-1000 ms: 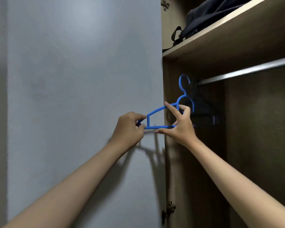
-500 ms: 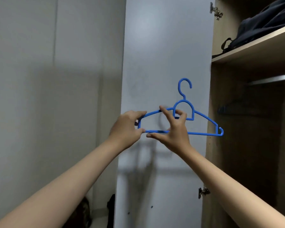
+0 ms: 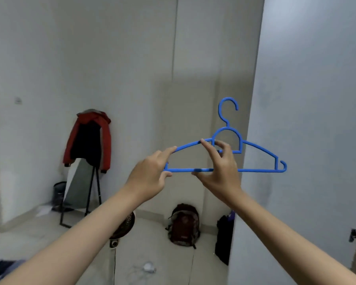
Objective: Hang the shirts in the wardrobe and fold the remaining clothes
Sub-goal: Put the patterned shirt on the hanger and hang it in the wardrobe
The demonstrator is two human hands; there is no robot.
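Observation:
A blue plastic hanger (image 3: 261, 153) is held upright in front of me, hook up, with no garment on it. My left hand (image 3: 150, 175) pinches its left end between forefinger and thumb. My right hand (image 3: 220, 171) grips the hanger near the middle, thumb under the bottom bar and fingers on the upper arm. The open wardrobe door (image 3: 308, 120) stands at the right. No shirt is in view.
A red and black jacket (image 3: 88, 140) hangs on a stand at the left wall, over a leaning mirror. On the floor sit a dark red backpack (image 3: 184, 225), a black bag (image 3: 224, 237), a small fan (image 3: 123, 229) and a bin (image 3: 59, 194).
The hanger came out of the wardrobe, off the rail, and I turned left with it. The wardrobe interior has left the view; the room's wall and floor show instead.

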